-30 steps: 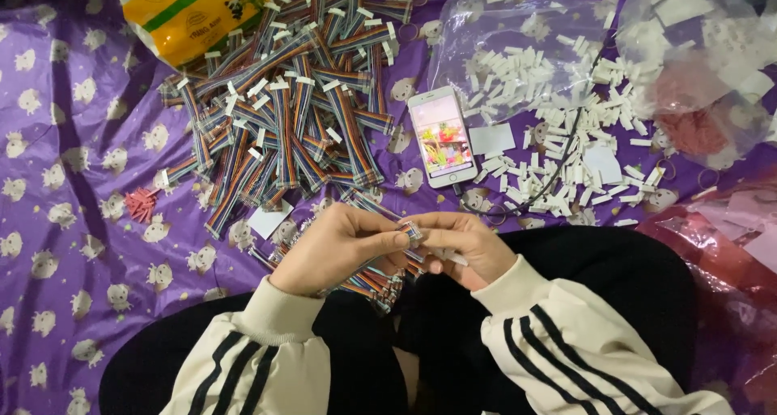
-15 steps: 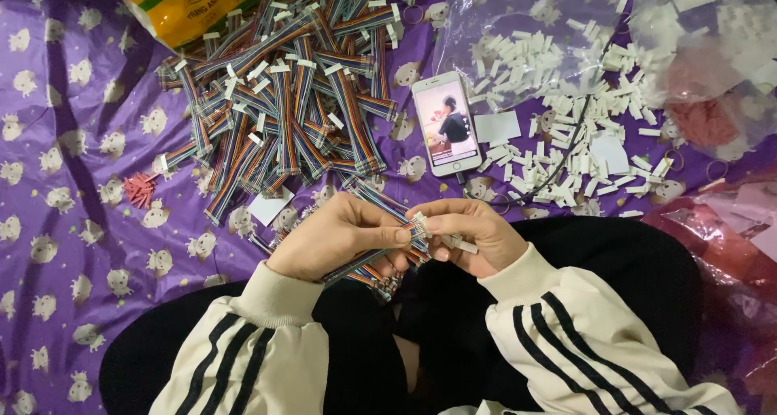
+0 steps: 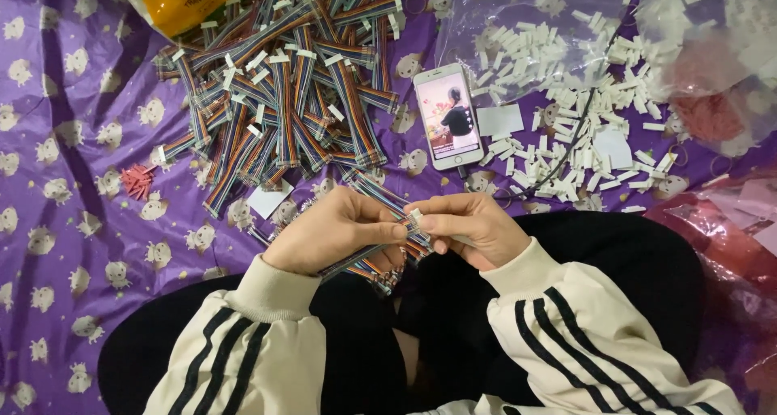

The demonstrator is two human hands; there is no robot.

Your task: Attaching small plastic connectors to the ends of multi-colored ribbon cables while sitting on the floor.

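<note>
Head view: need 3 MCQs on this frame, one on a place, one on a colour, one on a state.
1. Where does the white smartphone lie?
A. right of the heap of rainbow-coloured ribbon cables
B. on the person's lap
C. under the yellow packet

2. What colour is the patterned cloth beneath everything?
A. green
B. purple
C. grey

3. What is the phone's screen doing?
A. dark
B. cracked
C. lit, showing a picture

Answers: 1 A, it rests on the cloth between the cable heap and the loose small white plastic connectors. 2 B, purple with pale animal figures. 3 C, the screen glows with an image, while the left hand and right hand pinch one cable end between them.
</note>
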